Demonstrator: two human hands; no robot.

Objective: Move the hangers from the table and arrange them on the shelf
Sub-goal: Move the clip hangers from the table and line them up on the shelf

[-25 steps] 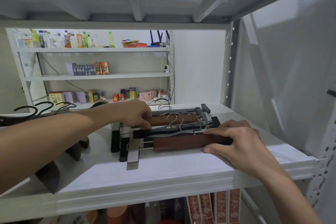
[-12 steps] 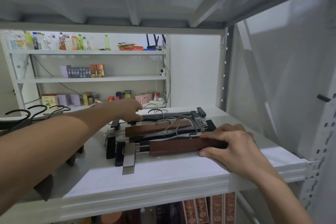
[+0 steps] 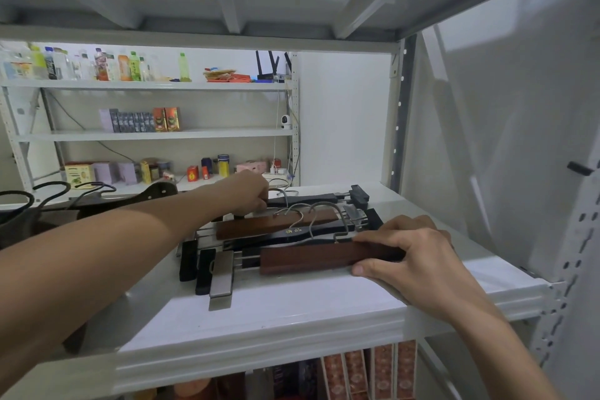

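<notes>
Several clip hangers lie side by side on the white shelf (image 3: 292,312). Nearest me is a brown wooden hanger (image 3: 305,257) with a metal clip at its left end. My right hand (image 3: 406,256) grips its right end, thumb on the front face and fingers over the top. Behind it lie a black hanger (image 3: 282,235), a second brown hanger (image 3: 276,224) and a rear black hanger (image 3: 318,197). My left hand (image 3: 250,191) reaches across and holds the left part of that rear black hanger, near the metal hooks.
Dark hangers with black hooks (image 3: 52,195) lie at the shelf's left. The shelf post (image 3: 401,114) and a white side panel stand at right. Patterned boxes (image 3: 370,373) fill the level below. A far rack (image 3: 146,133) holds bottles and boxes.
My left hand has moved back from the second brown hanger to the rear black hanger. The right hand keeps its hold on the front brown hanger.
</notes>
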